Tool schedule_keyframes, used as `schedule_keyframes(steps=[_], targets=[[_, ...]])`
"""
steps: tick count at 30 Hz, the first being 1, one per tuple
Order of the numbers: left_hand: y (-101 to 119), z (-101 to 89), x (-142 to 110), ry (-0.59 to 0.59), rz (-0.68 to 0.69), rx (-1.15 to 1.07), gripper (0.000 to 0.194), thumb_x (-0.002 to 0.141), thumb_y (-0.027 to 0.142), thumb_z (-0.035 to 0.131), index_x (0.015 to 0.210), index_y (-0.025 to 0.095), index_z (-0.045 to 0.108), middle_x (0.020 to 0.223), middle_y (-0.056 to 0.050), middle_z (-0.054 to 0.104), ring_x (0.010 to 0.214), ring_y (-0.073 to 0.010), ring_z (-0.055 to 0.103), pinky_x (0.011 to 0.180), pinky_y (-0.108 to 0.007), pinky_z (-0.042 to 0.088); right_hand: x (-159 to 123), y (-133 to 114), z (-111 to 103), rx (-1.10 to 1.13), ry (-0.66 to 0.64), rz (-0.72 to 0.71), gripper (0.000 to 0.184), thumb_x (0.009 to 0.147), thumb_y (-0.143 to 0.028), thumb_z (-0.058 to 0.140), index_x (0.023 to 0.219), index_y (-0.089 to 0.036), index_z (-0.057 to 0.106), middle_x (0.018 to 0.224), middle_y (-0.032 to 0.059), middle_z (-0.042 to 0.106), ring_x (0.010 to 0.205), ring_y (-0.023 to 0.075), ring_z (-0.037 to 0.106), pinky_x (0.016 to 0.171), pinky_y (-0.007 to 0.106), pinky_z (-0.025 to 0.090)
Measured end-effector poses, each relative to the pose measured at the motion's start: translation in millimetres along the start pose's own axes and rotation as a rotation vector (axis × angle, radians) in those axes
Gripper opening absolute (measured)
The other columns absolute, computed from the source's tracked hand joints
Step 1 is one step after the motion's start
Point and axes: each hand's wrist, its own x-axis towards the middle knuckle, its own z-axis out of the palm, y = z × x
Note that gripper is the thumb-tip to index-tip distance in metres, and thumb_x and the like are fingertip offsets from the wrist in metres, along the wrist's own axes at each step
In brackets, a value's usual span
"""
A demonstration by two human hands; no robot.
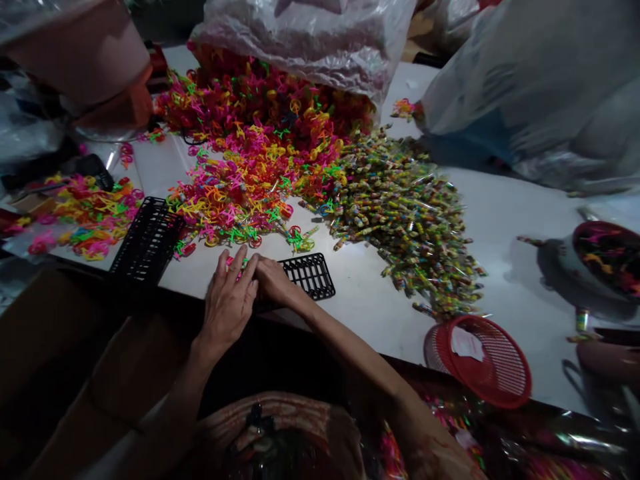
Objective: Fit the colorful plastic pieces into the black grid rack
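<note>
Working close together at the near edge of the table (360, 287), the two hands of the person meet at the left end of a black rack (311, 275). This rack lies flat, and its right part, with rows of narrow slots, shows past the right hand (274, 279); the left end is hidden beneath the fingers. The left hand (231, 299) lies back upward, its fingers slightly bent and nearly side by side, and small pink pieces (230, 262) show at its fingertips. The right hand is curled, touching the left. The fingertips of both are covered, so one cannot tell whether they pinch a piece or only press upon it.

The step in hand appears to be fine finger work at this covered end. The next move, it seems, calls for light and exact fingertips, because the slots are narrow, and for the rack to be kept steady.

Taking the rack as the clock's centre, a heap of bright plastic pieces (250, 167) is at eleven o'clock, and many wrapped sticks (400, 207) lie at two. A second black rack (149, 240) is near nine, a red basket (441, 353) at four, and a large plastic bag (305, 40) at twelve.
</note>
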Motion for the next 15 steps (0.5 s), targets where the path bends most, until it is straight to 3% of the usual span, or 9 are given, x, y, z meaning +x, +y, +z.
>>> schedule_keyframes(steps=[2, 5, 8, 11, 13, 15], targets=[[-1, 0.5, 0, 0.011, -0.004, -0.009, 0.045, 0.095, 0.028, 0.038, 0.139, 0.023, 0.047, 0.153, -0.008, 0.037, 0.145, -0.0309, 0.02, 0.114, -0.056, 0.029, 2, 15, -28, -0.028, 0.011, 0.043, 0.024, 0.079, -0.012, 0.059, 0.101, -0.014, 0.068, 0.102, 0.0077, 0.066, 0.091, 0.017, 0.06, 0.077, 0.023, 0.044], [-2, 3.4, 1, 0.046, -0.009, -0.022, 0.044, 0.096, 0.031, 0.037, 0.136, 0.021, 0.051, 0.151, -0.009, 0.04, 0.145, -0.0314, 0.02, 0.113, -0.055, 0.03, 2, 46, -76, -0.271, 0.134, 0.351, 0.027, 0.084, -0.011, 0.05, 0.102, -0.016, 0.07, 0.113, 0.0112, 0.063, 0.096, 0.0204, 0.06, 0.076, 0.027, 0.042], [-4, 6.4, 2, 0.073, -0.011, -0.038, 0.044, 0.096, 0.033, 0.035, 0.135, 0.021, 0.051, 0.15, -0.009, 0.041, 0.145, -0.0299, 0.019, 0.113, -0.055, 0.031, -4, 67, -100, -0.386, 0.025, 0.418, 0.026, 0.084, -0.01, 0.048, 0.093, -0.016, 0.071, 0.11, 0.0129, 0.063, 0.096, 0.0221, 0.061, 0.073, 0.028, 0.039], [-5, 7.9, 3, 0.087, 0.003, -0.06, 0.043, 0.097, 0.035, 0.034, 0.135, 0.024, 0.051, 0.151, -0.007, 0.04, 0.146, -0.0273, 0.019, 0.113, -0.054, 0.031, -19, 64, -90, -0.179, 0.162, 0.366, 0.024, 0.081, -0.007, 0.045, 0.09, -0.011, 0.068, 0.103, 0.015, 0.064, 0.09, 0.0214, 0.059, 0.07, 0.029, 0.037], [-6, 7.9, 3, 0.089, 0.006, -0.065, 0.043, 0.097, 0.035, 0.033, 0.134, 0.023, 0.052, 0.151, -0.007, 0.041, 0.146, -0.0265, 0.019, 0.114, -0.053, 0.03, -32, 51, -70, -0.006, 0.266, 0.343, 0.02, 0.077, -0.009, 0.047, 0.089, -0.011, 0.064, 0.095, 0.0131, 0.064, 0.082, 0.0195, 0.057, 0.067, 0.028, 0.037], [-6, 7.2, 4, 0.082, -0.002, -0.063, 0.043, 0.098, 0.034, 0.031, 0.133, 0.022, 0.052, 0.15, -0.008, 0.041, 0.146, -0.0262, 0.018, 0.114, -0.052, 0.03, -44, 35, -45, 0.103, 0.257, 0.316, 0.012, 0.074, -0.014, 0.052, 0.082, -0.013, 0.06, 0.08, 0.0062, 0.062, 0.071, 0.0162, 0.055, 0.061, 0.026, 0.037]])
